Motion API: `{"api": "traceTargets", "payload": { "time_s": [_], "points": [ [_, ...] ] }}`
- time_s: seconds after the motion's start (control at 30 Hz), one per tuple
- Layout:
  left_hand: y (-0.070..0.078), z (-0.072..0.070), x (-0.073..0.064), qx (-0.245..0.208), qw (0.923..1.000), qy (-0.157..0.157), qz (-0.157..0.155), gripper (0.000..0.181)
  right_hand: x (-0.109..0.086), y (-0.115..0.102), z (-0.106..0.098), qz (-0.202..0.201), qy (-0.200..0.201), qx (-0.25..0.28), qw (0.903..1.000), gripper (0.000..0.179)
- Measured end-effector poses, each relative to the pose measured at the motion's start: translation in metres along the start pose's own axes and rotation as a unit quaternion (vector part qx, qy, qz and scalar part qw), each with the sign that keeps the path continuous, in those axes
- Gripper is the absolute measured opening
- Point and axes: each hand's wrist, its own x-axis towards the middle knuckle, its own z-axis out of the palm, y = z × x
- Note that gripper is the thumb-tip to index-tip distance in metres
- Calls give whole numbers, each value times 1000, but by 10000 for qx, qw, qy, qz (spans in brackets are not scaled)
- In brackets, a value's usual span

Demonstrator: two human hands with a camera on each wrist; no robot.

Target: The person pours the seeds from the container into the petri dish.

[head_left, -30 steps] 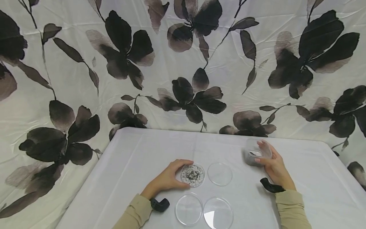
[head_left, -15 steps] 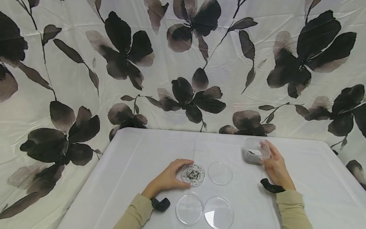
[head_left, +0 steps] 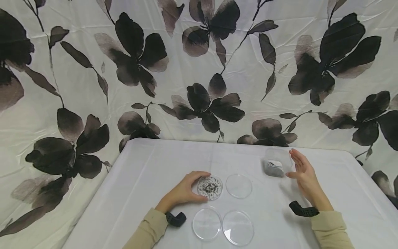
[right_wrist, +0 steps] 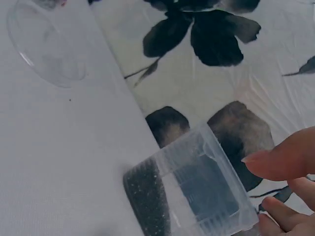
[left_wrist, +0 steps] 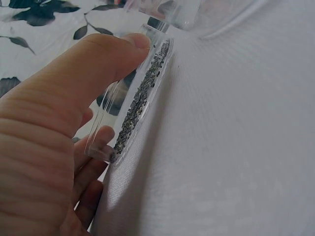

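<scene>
Eased the right hand [head_left: 306,175], empty and spread, off the tub [head_left: 274,169] near the far edge of the table [head_left: 146,166], while pinching the speckled dish [head_left: 210,188], nearer in, with the left hand [head_left: 185,190], seemingly completing a release and next needing clean withdrawal.

Floral cloth [head_left: 181,74]: is filling the frame's upper half, creasing faintly.
White table [head_left: 155,160]: is stretching across the bottom.
Light: is falling evenly.
</scene>
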Motion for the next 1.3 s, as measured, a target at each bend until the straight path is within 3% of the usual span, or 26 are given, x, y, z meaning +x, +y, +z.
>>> {"api": "traceTargets", "payload": {
  "time_s": [0.1, 0.2, 0.53, 0.93, 1.17, 1.3],
  "points": [
    [0, 0, 2, 11, 10000, -4, 76, 83, -2, -10, 7, -146, 30, -726, 9973, 97],
    [0, 1, 3, 16, 10000, 0, 68, 82, -4, -21, 15, -216, -7, -1082, 9939, 96],
    [2, 0, 0, -57, 10000, 34, -62, 82, -6, -35, 57, -999, -797, -620, 9899, 74],
    [-4, 0, 1, 115, 9999, -2, -28, 83, -4, -13, 94, -1260, -1567, -239, 9793, 67],
    [-2, -1, 1, 123, 9999, -27, -4, 83, -6, 16, 108, -852, -1905, -407, 9771, 67],
    [-3, -1, 1, 140, 9999, -48, -64, 84, -6, 31, 111, -905, -1971, -535, 9747, 71]
  ]
}}
